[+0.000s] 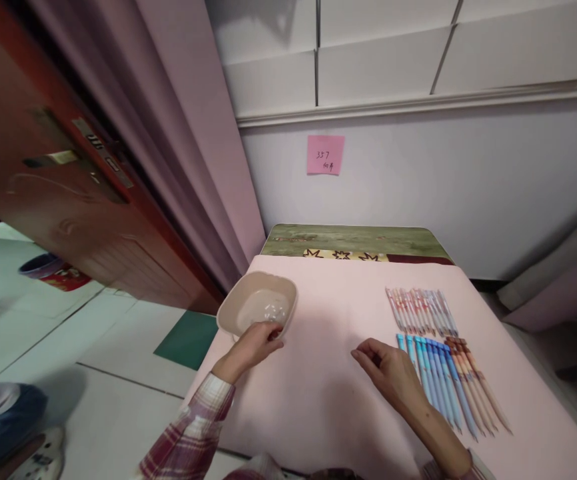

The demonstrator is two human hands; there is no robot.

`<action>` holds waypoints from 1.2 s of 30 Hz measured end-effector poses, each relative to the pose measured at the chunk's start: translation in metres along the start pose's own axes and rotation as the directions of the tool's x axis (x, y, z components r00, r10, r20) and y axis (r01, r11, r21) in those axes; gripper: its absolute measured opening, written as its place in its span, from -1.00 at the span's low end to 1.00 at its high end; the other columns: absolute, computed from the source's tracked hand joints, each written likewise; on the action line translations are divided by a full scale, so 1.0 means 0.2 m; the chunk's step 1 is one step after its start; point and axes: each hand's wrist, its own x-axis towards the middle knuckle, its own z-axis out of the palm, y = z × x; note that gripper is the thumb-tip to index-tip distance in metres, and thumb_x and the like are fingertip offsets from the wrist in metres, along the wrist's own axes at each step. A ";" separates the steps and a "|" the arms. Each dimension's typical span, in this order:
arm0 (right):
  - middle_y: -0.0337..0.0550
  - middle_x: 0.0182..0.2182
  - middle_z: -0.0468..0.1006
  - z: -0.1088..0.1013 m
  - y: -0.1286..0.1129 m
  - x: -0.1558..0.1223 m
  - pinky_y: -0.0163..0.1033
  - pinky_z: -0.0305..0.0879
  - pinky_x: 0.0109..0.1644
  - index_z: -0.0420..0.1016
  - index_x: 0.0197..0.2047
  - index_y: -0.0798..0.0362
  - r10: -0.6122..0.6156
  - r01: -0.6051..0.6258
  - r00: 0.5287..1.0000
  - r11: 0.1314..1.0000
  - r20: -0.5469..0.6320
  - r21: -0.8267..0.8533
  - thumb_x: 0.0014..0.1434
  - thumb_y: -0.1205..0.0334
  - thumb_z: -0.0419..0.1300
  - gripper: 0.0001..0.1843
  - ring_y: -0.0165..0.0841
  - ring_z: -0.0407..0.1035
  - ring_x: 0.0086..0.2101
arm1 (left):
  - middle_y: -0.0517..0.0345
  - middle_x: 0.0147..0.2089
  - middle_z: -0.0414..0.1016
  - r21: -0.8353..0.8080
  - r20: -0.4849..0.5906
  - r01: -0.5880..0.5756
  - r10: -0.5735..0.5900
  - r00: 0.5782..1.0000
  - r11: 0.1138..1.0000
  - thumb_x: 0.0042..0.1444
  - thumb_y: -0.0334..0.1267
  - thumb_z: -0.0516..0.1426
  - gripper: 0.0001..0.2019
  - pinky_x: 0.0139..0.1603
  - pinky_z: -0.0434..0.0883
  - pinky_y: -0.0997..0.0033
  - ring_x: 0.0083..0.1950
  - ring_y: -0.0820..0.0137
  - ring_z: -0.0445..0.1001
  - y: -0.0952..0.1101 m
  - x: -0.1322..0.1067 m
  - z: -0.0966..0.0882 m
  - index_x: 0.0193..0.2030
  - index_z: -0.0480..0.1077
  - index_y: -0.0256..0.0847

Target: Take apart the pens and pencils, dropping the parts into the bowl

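Note:
My left hand (254, 345) grips the near rim of a beige square bowl (248, 300) at the table's left edge, fingers curled over the rim. My right hand (387, 370) rests on the pink tablecloth (328, 373), fingers loosely curled, touching the left end of a row of blue pens (436, 383). Whether it holds anything I cannot make out. Brown-orange pens (478, 387) lie just right of the blue ones. A row of white patterned pens (421, 310) lies farther back.
The table stands against a white wall with a pink sticky note (325, 155). A red-brown door (43, 173) and pink curtain (178, 133) are at left. Another person's leg and shoe (13, 433) show at bottom left on the tiled floor.

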 end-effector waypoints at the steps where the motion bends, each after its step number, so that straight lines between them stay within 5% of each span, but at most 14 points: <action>1: -0.27 -0.65 0.43 0.01 -0.01 0.00 -0.33 0.05 -0.49 0.50 -0.45 0.00 -0.007 0.007 1.000 1.000 0.009 0.005 0.21 -0.05 0.08 -0.64 -0.38 0.32 -0.58 | 0.14 -0.34 0.49 0.041 -0.014 -0.014 0.014 1.000 0.999 0.09 -0.23 0.10 -0.88 -0.26 0.26 0.42 -0.28 0.31 0.43 0.01 -0.02 0.02 -0.36 0.39 -0.21; 8: -0.25 -0.63 0.46 0.05 -0.04 0.01 -0.32 0.07 -0.47 0.51 -0.42 -0.01 -0.019 0.017 0.998 0.999 0.058 0.036 0.21 -0.05 0.07 -0.64 -0.36 0.34 -0.57 | -0.12 -0.13 0.52 0.435 -0.199 0.133 -0.049 0.979 0.891 0.09 -0.65 -0.11 -0.55 -0.05 0.37 0.29 -0.10 0.25 0.51 0.08 -0.13 0.33 0.07 0.32 -0.33; 14: -0.24 -0.63 0.46 0.04 -0.04 0.01 -0.33 0.07 -0.47 0.52 -0.42 0.01 -0.019 0.017 0.998 1.000 0.067 0.026 0.21 -0.04 0.08 -0.64 -0.37 0.33 -0.57 | -0.23 -0.06 0.49 0.607 -0.329 0.123 0.107 0.938 0.785 0.14 -0.63 -0.07 -0.56 0.04 0.39 0.19 -0.04 0.22 0.49 0.04 -0.15 0.52 0.16 0.27 -0.46; 19: -0.26 -0.63 0.46 0.04 -0.05 0.00 -0.33 0.05 -0.46 0.52 -0.41 0.00 -0.015 0.013 0.997 1.000 0.071 0.025 0.20 -0.01 0.09 -0.67 -0.37 0.34 -0.56 | -0.19 -0.06 0.50 0.601 -0.304 0.140 0.063 0.951 0.787 0.16 -0.63 -0.08 -0.55 0.02 0.40 0.22 -0.04 0.23 0.50 0.05 -0.15 0.48 0.18 0.26 -0.44; 27: -0.27 -0.62 0.45 0.04 -0.07 0.00 -0.33 0.05 -0.45 0.51 -0.42 0.01 -0.009 0.006 0.998 0.999 0.064 0.041 0.20 0.02 0.10 -0.70 -0.38 0.33 -0.55 | -0.03 -0.28 0.55 0.414 -0.140 0.179 -0.132 0.981 0.893 0.04 -0.68 -0.09 -0.63 -0.23 0.38 0.35 -0.21 0.25 0.56 0.13 -0.15 0.24 -0.12 0.37 -0.29; 36: -0.27 -0.62 0.46 0.01 -0.09 0.00 -0.35 0.06 -0.45 0.50 -0.43 0.02 -0.001 -0.001 1.000 0.997 0.020 0.083 0.17 0.10 0.12 -0.76 -0.39 0.33 -0.55 | -0.07 -0.17 0.53 0.348 -0.192 0.138 -0.073 0.979 0.927 0.16 -0.50 -0.03 -0.75 -0.12 0.37 0.27 -0.11 0.20 0.52 0.10 -0.16 0.22 -0.07 0.35 -0.28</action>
